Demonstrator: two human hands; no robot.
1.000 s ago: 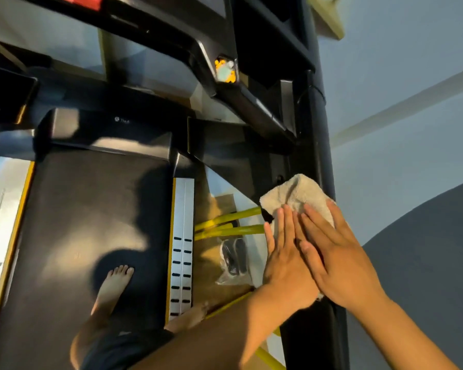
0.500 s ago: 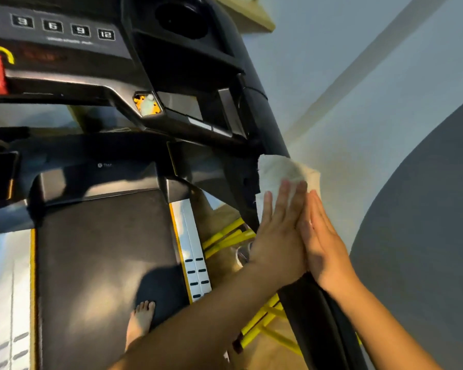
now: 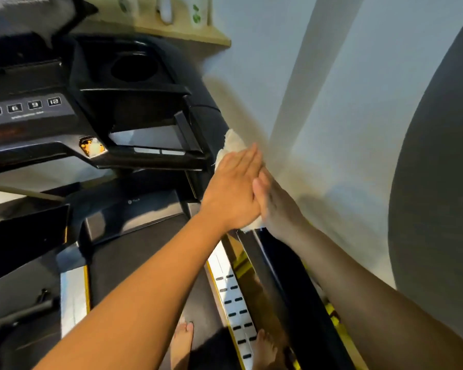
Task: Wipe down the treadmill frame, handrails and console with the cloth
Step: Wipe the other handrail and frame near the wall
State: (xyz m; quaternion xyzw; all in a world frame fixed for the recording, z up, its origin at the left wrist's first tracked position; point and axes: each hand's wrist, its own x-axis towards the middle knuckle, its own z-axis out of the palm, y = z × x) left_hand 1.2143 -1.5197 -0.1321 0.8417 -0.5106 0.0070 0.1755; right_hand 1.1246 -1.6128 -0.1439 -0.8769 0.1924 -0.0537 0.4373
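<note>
Pale wall behind, frame centre — both hands, left hand (image 3: 231, 189) and right hand (image 3: 274, 201), fingers straight and together, sandwich the cloth (image 3: 231, 145) round the upright (image 3: 211, 121) — soft, likely slips; press flat.

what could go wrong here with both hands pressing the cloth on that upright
1. The cloth is sandwiched round the black upright by flat palms, left hand and right hand, not gripped, so it might slip out and drop.
2. The hands are right beside the console; going higher could bump fingers on its edge.
</note>
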